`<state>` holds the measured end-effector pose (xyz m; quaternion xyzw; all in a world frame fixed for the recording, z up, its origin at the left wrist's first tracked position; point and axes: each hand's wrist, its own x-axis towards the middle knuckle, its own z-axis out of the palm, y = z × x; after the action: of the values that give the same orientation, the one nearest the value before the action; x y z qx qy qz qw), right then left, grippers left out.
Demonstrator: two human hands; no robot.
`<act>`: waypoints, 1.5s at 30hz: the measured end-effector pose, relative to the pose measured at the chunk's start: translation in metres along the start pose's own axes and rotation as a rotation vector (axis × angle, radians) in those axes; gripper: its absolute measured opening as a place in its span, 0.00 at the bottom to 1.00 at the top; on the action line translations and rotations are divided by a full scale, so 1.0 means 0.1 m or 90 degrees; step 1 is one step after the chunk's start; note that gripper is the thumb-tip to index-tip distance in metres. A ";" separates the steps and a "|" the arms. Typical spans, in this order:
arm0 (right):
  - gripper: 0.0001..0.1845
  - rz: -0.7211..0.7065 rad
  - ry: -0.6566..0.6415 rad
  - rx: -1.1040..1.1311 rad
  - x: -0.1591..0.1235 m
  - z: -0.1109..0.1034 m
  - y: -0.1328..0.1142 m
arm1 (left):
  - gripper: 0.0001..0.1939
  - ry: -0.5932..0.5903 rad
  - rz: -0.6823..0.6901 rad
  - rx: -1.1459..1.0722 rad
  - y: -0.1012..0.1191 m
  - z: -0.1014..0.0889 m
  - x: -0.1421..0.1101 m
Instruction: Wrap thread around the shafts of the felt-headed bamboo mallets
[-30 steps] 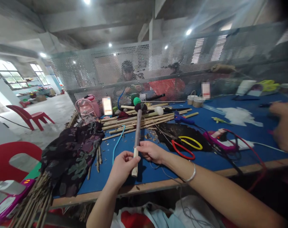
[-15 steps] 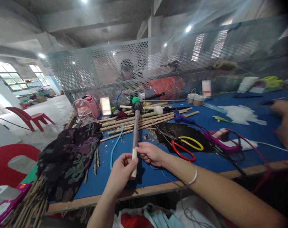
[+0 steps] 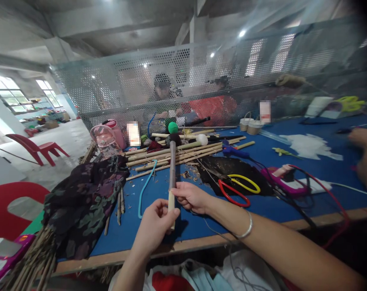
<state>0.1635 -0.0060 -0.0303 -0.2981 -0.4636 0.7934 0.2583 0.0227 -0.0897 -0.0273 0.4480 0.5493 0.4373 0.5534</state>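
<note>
A wooden stick (image 3: 173, 167) points away from me over the blue table, its upper length wrapped in grey and its lower part pale and bare. My left hand (image 3: 159, 222) is closed around the bare near end. Just above it, my right hand (image 3: 189, 196) pinches with thumb and fingertips at the stick, where the grey covering ends. Thin grey cord (image 3: 215, 229) trails from beneath the right hand to my lap; the part within the fingers is hidden. Past the stick's far end lie a dark ball and a green ball (image 3: 172, 127).
Several pale sticks (image 3: 198, 151) lie across the table's middle. Scissors (image 3: 239, 190) with red and yellow handles rest on black cloth at right, near a purple power strip (image 3: 284, 182). Patterned dark fabric (image 3: 83, 206) covers the left edge. Another person's hand (image 3: 365, 153) is at far right.
My left hand has slid slightly down and rolled, its thumb now further right across the stick. The right hand keeps its pinch at nearly the same place. The view has shifted a little.
</note>
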 end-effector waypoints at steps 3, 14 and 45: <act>0.17 0.012 -0.005 0.011 0.00 -0.02 -0.03 | 0.20 0.010 0.015 -0.004 0.00 -0.01 0.05; 0.17 -0.012 -0.021 0.027 0.01 -0.02 -0.01 | 0.19 -0.020 -0.038 -0.102 -0.02 0.04 -0.01; 0.20 -0.018 -0.021 -0.015 0.00 -0.03 -0.03 | 0.20 -0.022 -0.061 -0.010 0.05 -0.01 -0.08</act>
<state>0.1661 -0.0035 -0.0288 -0.2812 -0.4811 0.7891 0.2583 0.0215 -0.0965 -0.0210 0.4246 0.5571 0.4064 0.5867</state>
